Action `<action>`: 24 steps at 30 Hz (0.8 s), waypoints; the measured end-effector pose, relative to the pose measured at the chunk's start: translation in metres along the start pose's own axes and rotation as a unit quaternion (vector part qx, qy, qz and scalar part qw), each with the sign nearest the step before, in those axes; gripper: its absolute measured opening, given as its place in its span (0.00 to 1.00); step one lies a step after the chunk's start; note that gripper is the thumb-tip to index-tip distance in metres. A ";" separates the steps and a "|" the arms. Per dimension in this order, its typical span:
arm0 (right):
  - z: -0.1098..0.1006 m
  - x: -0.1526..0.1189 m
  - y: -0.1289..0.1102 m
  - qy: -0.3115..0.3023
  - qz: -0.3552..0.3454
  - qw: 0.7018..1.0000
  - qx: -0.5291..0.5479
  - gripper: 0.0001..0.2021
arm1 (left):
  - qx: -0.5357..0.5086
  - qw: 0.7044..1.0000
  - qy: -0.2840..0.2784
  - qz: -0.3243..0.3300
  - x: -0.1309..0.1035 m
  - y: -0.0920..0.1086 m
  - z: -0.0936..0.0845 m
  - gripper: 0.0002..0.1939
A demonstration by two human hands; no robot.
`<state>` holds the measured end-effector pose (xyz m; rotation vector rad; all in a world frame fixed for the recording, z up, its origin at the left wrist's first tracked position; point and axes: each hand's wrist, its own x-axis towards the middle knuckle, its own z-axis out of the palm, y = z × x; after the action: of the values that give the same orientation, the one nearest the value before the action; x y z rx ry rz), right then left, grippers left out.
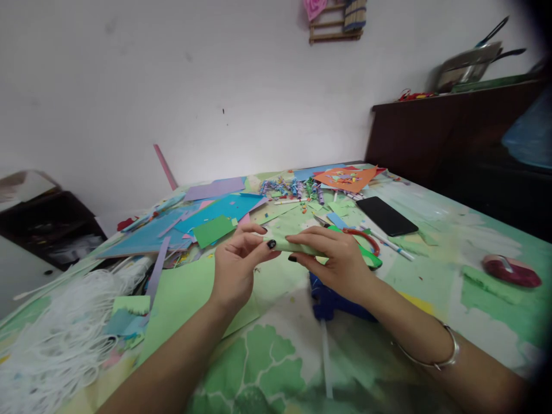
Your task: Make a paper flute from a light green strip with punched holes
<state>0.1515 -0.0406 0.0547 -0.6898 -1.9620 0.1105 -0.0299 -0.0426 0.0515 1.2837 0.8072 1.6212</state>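
So the biggest thing here is the plain white wall (259, 103), then the counter (267, 368) with its green leafy cover, pretty messy tbh. A dark cabinet (431, 132) stands at the far right.

On the counter there's a big tangle of white cord (56, 339) at the near left, a large light green sheet (185, 299) just beside it, and a bright blue sheet (224, 211) further back with a small darker green piece (213, 231) over its near edge.

Both hands are up in the middle, holding a narrow folded or rolled strip of pale green paper (281, 244) above the counter. Left hand (237, 270): grip closed, thumb and fingers pinching the strip's left end. Right hand (338, 259): grip nearly closed around the other end, fingers on top, thumb underneath.

Behind the right forearm is a blue tool (330, 302), looks like a glue gun, with a whitish stick (326, 362) poking out. Black phone (387, 216) lies further back on the right. Smaller still: scissors (374, 244) with red and green handles, partly hidden by the right hand, and curled paper bits (295, 188) at the back.
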 end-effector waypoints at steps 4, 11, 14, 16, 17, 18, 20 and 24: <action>0.003 -0.004 0.007 0.026 -0.016 0.998 -0.051 0.09 | -0.051 0.997 0.036 -0.053 0.003 0.004 0.001 0.09; 0.001 -0.007 0.014 0.003 -0.041 0.991 -0.125 0.10 | -0.059 0.994 0.057 -0.074 0.008 0.003 -0.002 0.10; -0.001 -0.006 0.016 -0.003 -0.042 0.992 -0.122 0.09 | -0.052 0.994 0.064 -0.075 0.008 0.003 -0.003 0.11; -0.001 -0.005 0.017 -0.004 -0.040 0.993 -0.114 0.09 | -0.048 0.993 0.066 -0.082 0.008 0.002 -0.003 0.11; -0.002 -0.005 0.018 -0.005 -0.038 0.993 -0.112 0.09 | -0.045 0.993 0.066 -0.084 0.008 0.002 -0.003 0.11; -0.002 -0.005 0.019 -0.008 -0.037 0.993 -0.110 0.09 | -0.040 0.993 0.065 -0.086 0.008 0.002 -0.002 0.11; -0.004 -0.004 0.019 -0.020 -0.025 0.993 -0.112 0.09 | -0.019 0.995 0.063 -0.081 0.007 0.002 -0.003 0.12; -0.013 -0.002 0.018 -0.068 0.041 0.986 -0.143 0.07 | 0.040 0.997 0.040 -0.059 0.009 0.007 -0.007 0.15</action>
<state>0.1709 -0.0296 0.0534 -0.9738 -2.1027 -0.0786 -0.0391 -0.0371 0.0589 1.2091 0.9864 1.5668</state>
